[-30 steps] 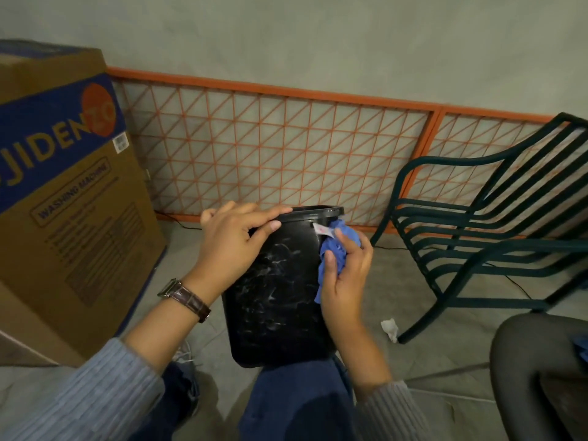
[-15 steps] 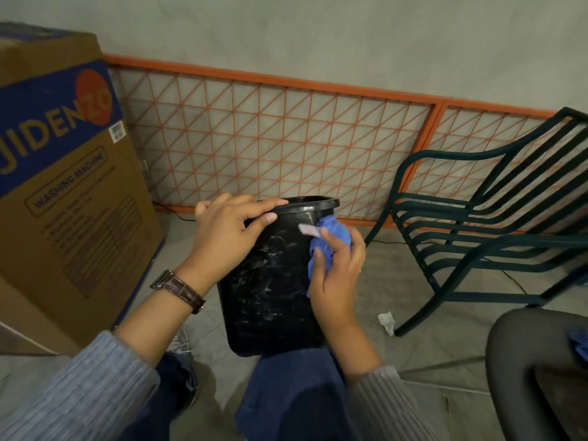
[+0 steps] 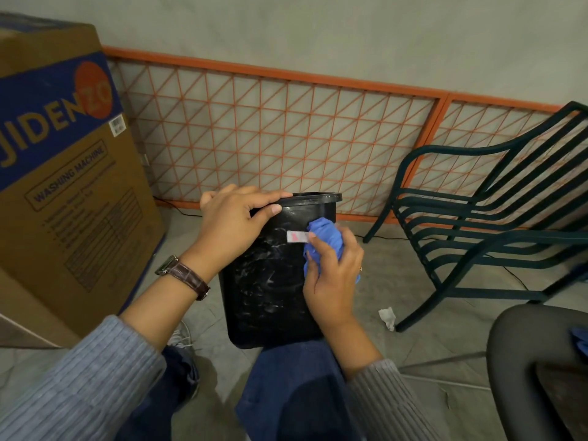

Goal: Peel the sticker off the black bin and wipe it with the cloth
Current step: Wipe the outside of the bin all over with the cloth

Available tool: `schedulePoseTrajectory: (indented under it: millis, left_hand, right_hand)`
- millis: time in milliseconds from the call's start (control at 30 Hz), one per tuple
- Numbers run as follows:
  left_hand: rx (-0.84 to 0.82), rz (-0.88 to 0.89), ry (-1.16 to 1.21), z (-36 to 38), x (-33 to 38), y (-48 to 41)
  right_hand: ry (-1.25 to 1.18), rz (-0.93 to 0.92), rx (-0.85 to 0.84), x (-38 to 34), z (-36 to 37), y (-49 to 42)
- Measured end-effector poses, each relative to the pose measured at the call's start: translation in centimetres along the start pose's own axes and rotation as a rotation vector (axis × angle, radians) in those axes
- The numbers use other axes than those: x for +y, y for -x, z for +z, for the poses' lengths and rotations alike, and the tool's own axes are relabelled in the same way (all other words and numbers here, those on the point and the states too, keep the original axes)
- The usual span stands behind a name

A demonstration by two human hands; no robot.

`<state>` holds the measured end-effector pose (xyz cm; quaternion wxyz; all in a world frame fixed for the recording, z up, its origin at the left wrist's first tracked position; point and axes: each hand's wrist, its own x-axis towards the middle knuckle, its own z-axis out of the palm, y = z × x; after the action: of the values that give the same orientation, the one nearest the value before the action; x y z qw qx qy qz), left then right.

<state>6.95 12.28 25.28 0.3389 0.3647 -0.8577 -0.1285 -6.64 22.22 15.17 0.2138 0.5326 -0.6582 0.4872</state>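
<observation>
Black bin (image 3: 270,281): plastic, upright with a slight tilt; bottom edge rests against the person's blue-trousered knee (image 3: 296,393), near centre; open mouth faces the far side; near wall smeared with whitish streaks
Sticker (image 3: 297,236): small pale strip with a pink mark; lies level across the upper right part of the bin's near wall, just below the rim; its right end is tucked under the cloth beside the thumb tip; cannot tell whether it is stuck down or lifted
Cloth (image 3: 324,233): blue, bunched into a wad; pressed on the bin's upper right corner
Left hand (image 3: 232,230): grips the rim at the bin's top left; fingers close together and curled over the edge; thumb flat on the outer wall; brown-strapped watch (image 3: 184,275) on the wrist
Right hand (image 3: 334,281): holds the cloth; fingers curled round the wad; thumb laid along it, tip touching the sticker's end
Cardboard box (image 3: 63,186): large, far left; printed "WASHING MACHINE"
Mesh panel (image 3: 286,138): orange frame, leaning on the far wall
Chair (image 3: 493,218): dark green slats, right
Paper scrap (image 3: 387,317): white, crumpled, on the floor by the chair's near leg
</observation>
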Motion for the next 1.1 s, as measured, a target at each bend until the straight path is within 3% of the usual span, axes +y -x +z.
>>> schedulePoseTrajectory:
  millis: [100,233,300,500,567,700,800,967,1100]
  left_hand:
    - [-0.018,0.000,0.000,0.1,-0.1,-0.2]
    - [-0.020,-0.004,-0.015,0.1,0.2,-0.4]
    - [-0.020,-0.004,-0.018,0.1,0.6,-0.4]
    - [-0.004,0.010,-0.022,0.0,0.7,-0.1]
    - [-0.009,0.004,-0.022,0.0,0.6,-0.1]
    - [-0.010,-0.021,-0.044,0.0,0.4,-0.1]
    - [-0.014,-0.037,-0.046,0.2,0.1,0.0]
    - [-0.020,-0.031,-0.013,0.2,-0.6,-0.3]
    - [-0.029,-0.047,0.009,0.3,-1.0,-0.5]
  right_hand:
    - [-0.027,-0.038,-0.040,0.9,-0.3,2.0]
    - [-0.166,0.305,0.069,-0.3,0.3,0.7]
    - [-0.142,0.360,0.120,-1.1,0.5,-1.2]
    - [0.031,-0.048,-0.016,0.0,0.2,-0.6]
    - [-0.041,0.001,-0.014,0.6,0.1,0.3]
    - [-0.120,0.297,0.057,-0.8,0.7,-0.7]
    - [0.001,0.229,0.044,-1.4,1.0,-1.3]
    - [0.021,-0.069,-0.113,0.8,0.1,1.2]
    - [-0.163,0.169,-0.065,1.5,0.2,2.4]
